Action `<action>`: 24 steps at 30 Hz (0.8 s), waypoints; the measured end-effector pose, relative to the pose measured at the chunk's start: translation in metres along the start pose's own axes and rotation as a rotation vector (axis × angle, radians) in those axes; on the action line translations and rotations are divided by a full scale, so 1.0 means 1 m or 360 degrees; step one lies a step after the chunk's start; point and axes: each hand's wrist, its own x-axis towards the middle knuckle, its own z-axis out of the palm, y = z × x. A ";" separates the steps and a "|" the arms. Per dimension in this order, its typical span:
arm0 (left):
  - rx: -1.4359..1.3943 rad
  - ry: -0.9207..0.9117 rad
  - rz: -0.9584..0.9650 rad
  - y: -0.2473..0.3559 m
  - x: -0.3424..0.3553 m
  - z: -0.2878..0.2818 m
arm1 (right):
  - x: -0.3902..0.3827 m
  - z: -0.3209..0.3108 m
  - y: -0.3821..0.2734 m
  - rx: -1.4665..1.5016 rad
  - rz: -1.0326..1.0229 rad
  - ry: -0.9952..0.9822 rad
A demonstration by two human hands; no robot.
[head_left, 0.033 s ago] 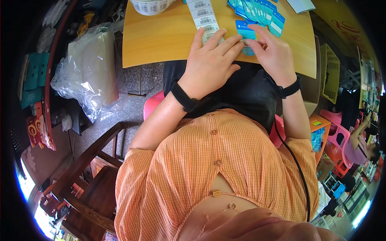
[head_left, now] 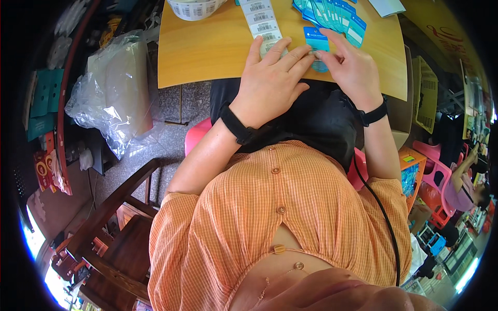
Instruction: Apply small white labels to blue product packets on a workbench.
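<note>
My left hand (head_left: 272, 78) lies with spread fingers over the lower end of a strip of white barcode labels (head_left: 260, 16) on the wooden table, its index finger reaching the blue card (head_left: 315, 37). My right hand (head_left: 353, 72) is curled at that card, index finger at its top and thumb lower down, beside my left fingertips; what lies under the thumb is hidden. A fanned pile of blue cards (head_left: 337, 15) sits just beyond.
The table (head_left: 192, 65) also carries a white bowl of labels (head_left: 194, 8) and papers (head_left: 386, 6). A plastic-wrapped bundle (head_left: 111, 88) and wooden chair (head_left: 124, 238) are at left; a yellow crate (head_left: 425, 93), pink chairs (head_left: 441, 166) and another person (head_left: 461, 192) at right.
</note>
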 end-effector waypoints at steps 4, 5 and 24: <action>0.0008 0.0006 0.0023 -0.002 -0.001 0.000 | -0.007 -0.010 0.004 -0.0325 -0.0130 0.0158; 0.0019 0.0002 0.0043 -0.003 -0.002 0.000 | -0.009 -0.010 0.005 -0.0330 -0.0140 0.0159; -0.0599 0.0261 -0.0085 -0.017 0.000 -0.009 | -0.035 -0.063 0.108 -0.0520 0.0036 0.0393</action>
